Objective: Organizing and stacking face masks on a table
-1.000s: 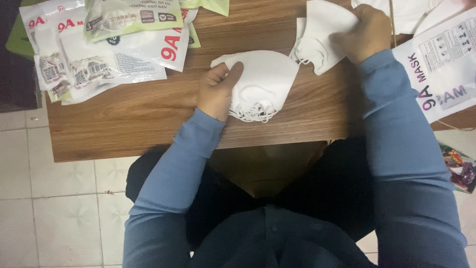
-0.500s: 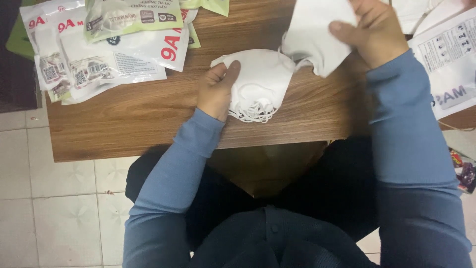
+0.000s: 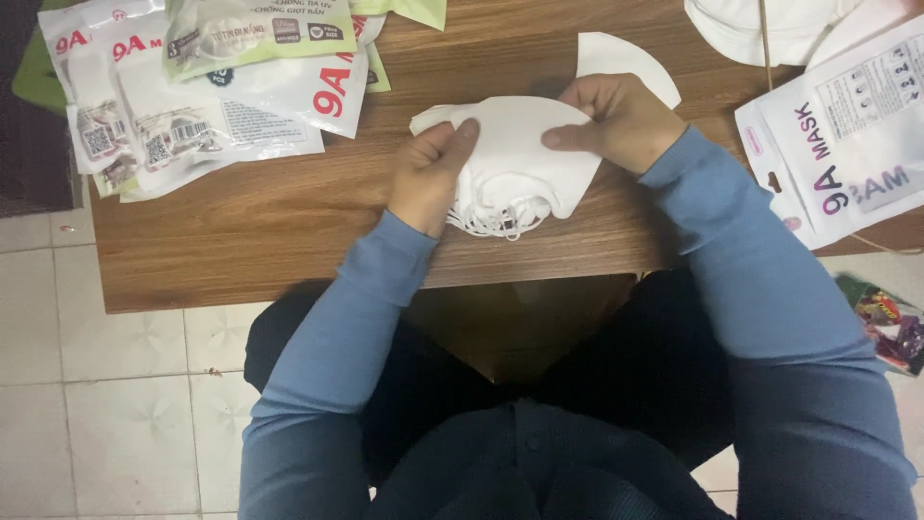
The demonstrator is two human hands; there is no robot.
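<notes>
Head view, looking down on a seated person at a wooden table (image 3: 289,221). The left hand (image 3: 430,178) and the right hand (image 3: 616,120) meet on a stack of white face masks (image 3: 515,159) that rests on the tabletop between them. The left hand is closed on the stack's near-left end, thumb pressed on top and fingers tucked beneath, so it grips the pile. The right hand pinches the upper edge of the top mask, thumb (image 3: 568,137) on its upper face, fingers curled over the far edge. The stack's long axis runs from one hand across to the other, roughly level with the table's front edge; loose ear loops (image 3: 491,226) spill from its near side, toward the person's lap. Both hands touch the stack; neither is nearer. Just beyond the right hand lies a single white mask (image 3: 616,56), partly hidden by the knuckles. Printed mask packets (image 3: 212,106) lie well to the outside of the left hand, and another white pouch (image 3: 847,144) lies outside the right forearm.
</notes>
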